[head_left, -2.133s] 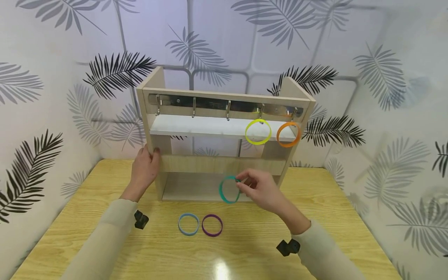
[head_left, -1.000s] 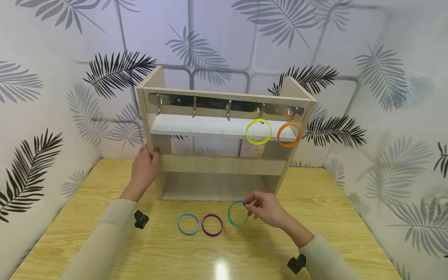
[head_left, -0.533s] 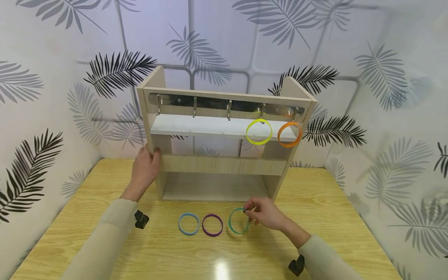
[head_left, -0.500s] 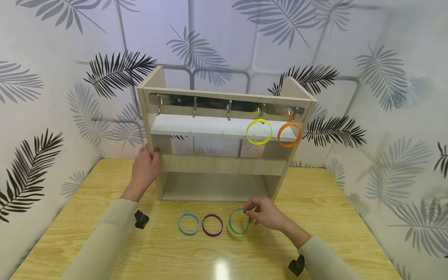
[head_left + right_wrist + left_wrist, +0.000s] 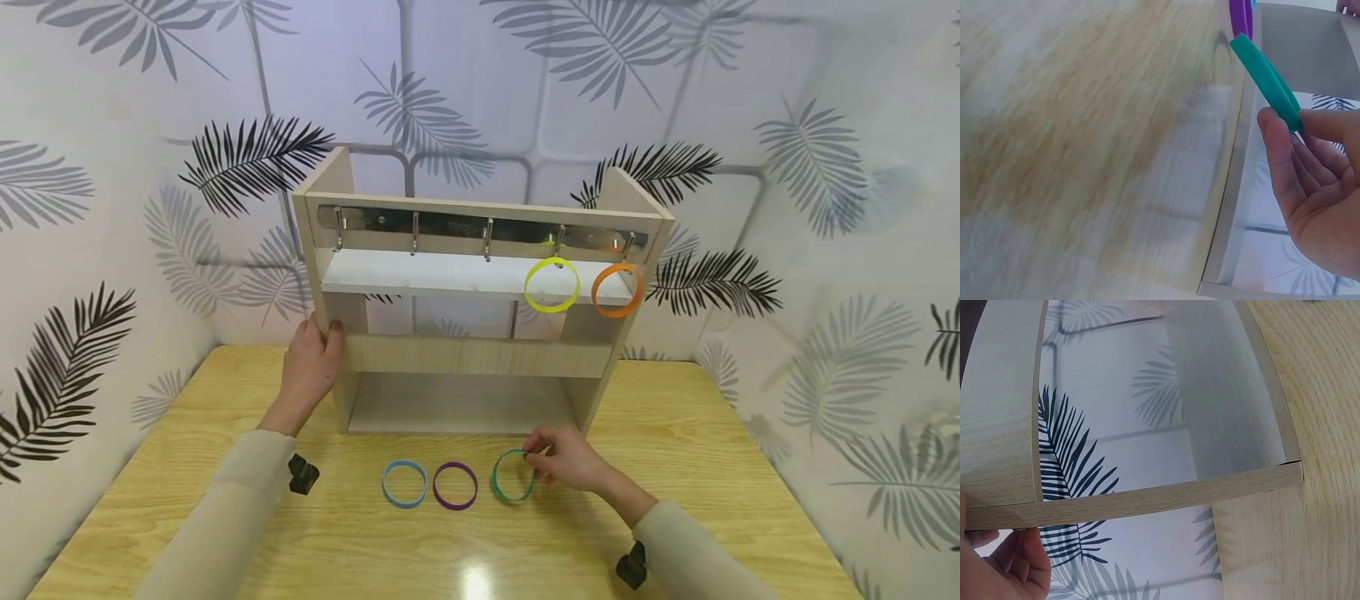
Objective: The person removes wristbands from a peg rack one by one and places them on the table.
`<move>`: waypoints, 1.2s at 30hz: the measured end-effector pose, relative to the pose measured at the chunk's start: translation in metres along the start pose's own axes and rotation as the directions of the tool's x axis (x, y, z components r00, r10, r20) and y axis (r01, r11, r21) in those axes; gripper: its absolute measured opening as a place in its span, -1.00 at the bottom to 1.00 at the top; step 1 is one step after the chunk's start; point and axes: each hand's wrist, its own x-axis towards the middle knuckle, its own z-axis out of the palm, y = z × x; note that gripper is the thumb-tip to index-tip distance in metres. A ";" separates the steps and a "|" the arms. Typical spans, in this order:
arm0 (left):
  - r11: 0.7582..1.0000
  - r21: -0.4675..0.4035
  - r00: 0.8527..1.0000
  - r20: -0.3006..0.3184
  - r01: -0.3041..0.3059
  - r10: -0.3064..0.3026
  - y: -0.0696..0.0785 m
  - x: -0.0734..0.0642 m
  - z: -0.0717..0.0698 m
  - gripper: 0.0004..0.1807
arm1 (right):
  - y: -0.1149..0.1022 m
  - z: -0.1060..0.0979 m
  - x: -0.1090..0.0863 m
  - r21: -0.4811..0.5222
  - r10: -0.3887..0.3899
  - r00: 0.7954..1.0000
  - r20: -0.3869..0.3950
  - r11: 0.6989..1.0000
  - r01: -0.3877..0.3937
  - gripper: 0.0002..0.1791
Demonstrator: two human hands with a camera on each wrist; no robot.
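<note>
My right hand (image 5: 566, 458) pinches a teal silicone wristband (image 5: 1269, 84) between thumb and fingertips. In the head view the band stands tilted close over the table, right of a purple wristband (image 5: 456, 507) and a light blue wristband (image 5: 405, 505), which lie side by side. My left hand (image 5: 311, 367) grips the left side panel of a pale wooden shelf (image 5: 476, 356); in the left wrist view its curled fingers (image 5: 1035, 556) show at the panel's edge. A yellow wristband (image 5: 551, 309) and an orange wristband (image 5: 617, 314) hang from the two rightmost hooks.
Across the shelf's top front runs a metal rail (image 5: 450, 223) with several hooks; the three on the left carry nothing. The shelf stands towards the back of the wooden table (image 5: 375, 554), before a leaf-patterned wall (image 5: 465, 92).
My right hand has come down from in front of the shelf's lower compartment with the teal wristband, to the table beside the purple one. The left hand keeps its grip on the panel.
</note>
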 end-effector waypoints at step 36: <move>1.000 0.008 1.000 -0.026 -0.014 0.014 -0.002 0.002 0.002 -0.42 | 0.018 0.007 0.026 -0.034 0.033 0.999 -0.038 0.999 -0.034 -0.85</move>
